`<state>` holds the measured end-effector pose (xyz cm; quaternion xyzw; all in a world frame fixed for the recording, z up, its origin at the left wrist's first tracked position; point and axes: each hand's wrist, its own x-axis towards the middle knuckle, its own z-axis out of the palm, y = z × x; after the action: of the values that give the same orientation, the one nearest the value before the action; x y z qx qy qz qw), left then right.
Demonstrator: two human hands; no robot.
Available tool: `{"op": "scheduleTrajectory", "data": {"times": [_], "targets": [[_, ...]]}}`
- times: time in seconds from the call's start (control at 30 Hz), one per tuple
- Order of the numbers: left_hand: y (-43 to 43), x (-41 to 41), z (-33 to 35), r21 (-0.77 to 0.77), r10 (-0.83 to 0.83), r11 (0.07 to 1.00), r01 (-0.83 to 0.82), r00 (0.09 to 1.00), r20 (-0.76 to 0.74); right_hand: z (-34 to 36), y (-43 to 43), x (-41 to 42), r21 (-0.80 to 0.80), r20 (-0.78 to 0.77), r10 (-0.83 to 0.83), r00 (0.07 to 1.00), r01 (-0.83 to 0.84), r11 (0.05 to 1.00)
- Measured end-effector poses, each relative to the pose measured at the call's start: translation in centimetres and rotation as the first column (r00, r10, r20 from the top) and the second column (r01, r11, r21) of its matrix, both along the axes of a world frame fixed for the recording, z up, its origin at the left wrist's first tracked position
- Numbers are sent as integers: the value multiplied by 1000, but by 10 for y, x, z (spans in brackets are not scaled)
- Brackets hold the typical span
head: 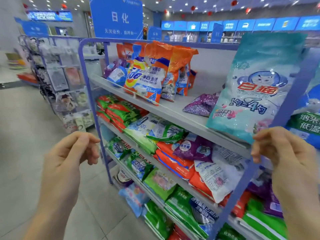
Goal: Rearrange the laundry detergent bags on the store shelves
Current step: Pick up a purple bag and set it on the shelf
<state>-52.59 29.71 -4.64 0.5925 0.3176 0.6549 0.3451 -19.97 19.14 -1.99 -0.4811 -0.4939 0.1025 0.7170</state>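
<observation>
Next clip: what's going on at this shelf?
A person stands at a store rack of detergent bags. A teal cat-logo bag stands upright at the right end of the top shelf. The right hand is at its lower corner, though it is unclear whether it actually grips the bag. The left hand is raised in front of the rack, fingers loosely curled, holding nothing. Orange bags stand further left, and a purple bag lies flat between.

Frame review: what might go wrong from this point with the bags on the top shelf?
1. The teal bag stands tilted at the front edge of the top shelf, its lower corner by the right hand; it may tip forward and fall.
2. Pushing it back might crush the purple bag lying beside it.
</observation>
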Motion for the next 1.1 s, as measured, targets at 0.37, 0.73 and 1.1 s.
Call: {"op": "scheduleTrajectory", "data": {"times": [0.37, 0.73, 1.1], "targets": [[149, 45, 12, 25, -199, 980, 198, 980, 31, 14, 94, 13, 15, 23, -125, 992, 125, 992], [301, 101, 12, -25, -548, 836, 548, 836, 33, 26, 172, -15, -14, 590, -555, 587, 694, 720], [374, 110, 16, -25, -736, 676, 736, 677, 11, 13, 276, 15, -185, 959, 266, 98, 927, 326]]}}
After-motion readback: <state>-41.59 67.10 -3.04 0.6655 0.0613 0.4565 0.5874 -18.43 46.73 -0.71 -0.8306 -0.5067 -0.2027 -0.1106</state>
